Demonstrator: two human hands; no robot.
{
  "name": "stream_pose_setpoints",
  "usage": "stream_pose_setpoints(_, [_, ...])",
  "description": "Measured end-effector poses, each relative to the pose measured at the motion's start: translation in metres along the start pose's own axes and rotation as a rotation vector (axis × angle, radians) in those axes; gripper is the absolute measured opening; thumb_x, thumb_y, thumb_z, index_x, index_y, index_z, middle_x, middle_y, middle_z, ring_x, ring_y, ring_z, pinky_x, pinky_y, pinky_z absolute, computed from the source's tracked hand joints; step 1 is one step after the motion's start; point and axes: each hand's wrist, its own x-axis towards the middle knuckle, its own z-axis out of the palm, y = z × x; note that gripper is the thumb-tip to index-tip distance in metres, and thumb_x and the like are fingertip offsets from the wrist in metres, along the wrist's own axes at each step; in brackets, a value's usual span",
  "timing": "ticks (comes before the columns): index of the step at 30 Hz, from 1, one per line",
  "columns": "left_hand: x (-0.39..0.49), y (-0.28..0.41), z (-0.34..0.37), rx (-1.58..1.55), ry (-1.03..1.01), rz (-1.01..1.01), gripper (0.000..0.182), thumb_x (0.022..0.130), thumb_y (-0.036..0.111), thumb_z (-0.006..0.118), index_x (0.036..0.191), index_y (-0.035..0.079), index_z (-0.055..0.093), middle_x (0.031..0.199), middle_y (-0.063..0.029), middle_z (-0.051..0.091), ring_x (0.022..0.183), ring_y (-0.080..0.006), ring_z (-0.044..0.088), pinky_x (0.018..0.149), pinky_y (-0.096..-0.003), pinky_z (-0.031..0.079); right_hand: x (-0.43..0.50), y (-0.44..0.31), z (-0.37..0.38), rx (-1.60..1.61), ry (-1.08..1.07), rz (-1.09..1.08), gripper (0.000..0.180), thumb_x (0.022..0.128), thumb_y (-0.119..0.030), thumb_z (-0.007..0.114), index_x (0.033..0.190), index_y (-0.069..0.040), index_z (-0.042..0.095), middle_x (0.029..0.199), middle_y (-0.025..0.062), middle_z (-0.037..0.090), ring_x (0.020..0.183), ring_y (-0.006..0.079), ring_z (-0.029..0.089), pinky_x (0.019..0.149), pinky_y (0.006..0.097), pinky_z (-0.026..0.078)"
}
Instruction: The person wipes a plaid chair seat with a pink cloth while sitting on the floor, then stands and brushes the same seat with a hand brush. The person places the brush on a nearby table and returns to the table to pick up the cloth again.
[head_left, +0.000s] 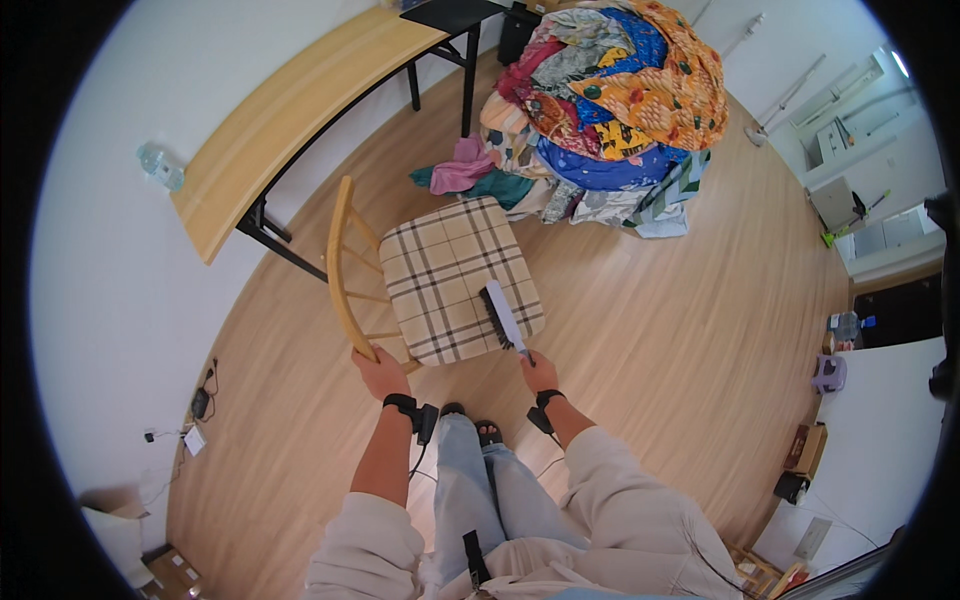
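A wooden chair with a spindle back (342, 262) stands in front of me, its seat covered by a beige plaid cushion (457, 277). My left hand (381, 373) grips the near end of the chair's curved top rail. In my right hand (538, 373) is the handle of a brush (504, 313) with a pale grey back and dark bristles. The bristles face left over the near right part of the cushion; whether they touch it is hard to tell. Both wrists wear black straps with small devices.
A long folding table (300, 112) runs along the left wall, with a plastic bottle (161, 168) at its end. Beyond the chair rises a large heap of patterned fabrics (615, 112). A purple stool (829, 374) and cardboard box (807, 448) line the right wall.
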Motion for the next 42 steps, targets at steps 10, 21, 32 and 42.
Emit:
stream_pose_setpoints(10, [0.000, 0.002, -0.001, 0.028, -0.003, -0.024, 0.041, 0.095, 0.025, 0.051, 0.131, 0.006, 0.045, 0.109, -0.0244, 0.064, 0.099, -0.0445, 0.060, 0.082, -0.0496, 0.047, -0.013, 0.005, 0.035, 0.092, -0.096, 0.017, 0.040, 0.093, -0.040, 0.055, 0.114, -0.007, 0.064, 0.090, 0.0209, 0.068, 0.085, 0.0398, 0.065, 0.073, 0.0458, 0.050])
stream_pose_setpoints(21, [-0.002, 0.009, -0.004, 0.028, 0.003, -0.002, 0.040, 0.096, 0.024, 0.050, 0.130, 0.005, 0.043, 0.102, -0.0261, 0.065, 0.095, -0.0457, 0.061, 0.079, -0.0503, 0.047, -0.008, -0.001, -0.031, 0.074, 0.079, 0.014, 0.036, 0.094, -0.035, 0.056, 0.113, -0.006, 0.064, 0.088, 0.0205, 0.068, 0.081, 0.0399, 0.064, 0.070, 0.0451, 0.050])
stream_pose_setpoints(32, [0.001, 0.000, 0.000, 0.010, -0.032, -0.017, 0.049, 0.090, 0.023, 0.059, 0.133, 0.006, 0.041, 0.104, -0.0213, 0.065, 0.096, -0.0411, 0.062, 0.080, -0.0495, 0.047, -0.011, 0.006, 0.003, -0.036, -0.029, -0.050, 0.035, 0.089, -0.034, 0.062, 0.111, -0.007, 0.064, 0.093, 0.0181, 0.068, 0.087, 0.0377, 0.065, 0.074, 0.0457, 0.050])
stream_pose_setpoints(42, [0.008, -0.011, -0.003, -0.043, -0.128, 0.030, 0.059, 0.081, 0.008, 0.066, 0.133, 0.003, 0.040, 0.099, -0.0190, 0.065, 0.093, -0.0354, 0.064, 0.079, -0.0448, 0.049, -0.005, 0.018, -0.023, 0.103, 0.087, 0.106, 0.038, 0.090, -0.028, 0.061, 0.122, -0.009, 0.062, 0.099, 0.0182, 0.069, 0.090, 0.0348, 0.066, 0.077, 0.0436, 0.051])
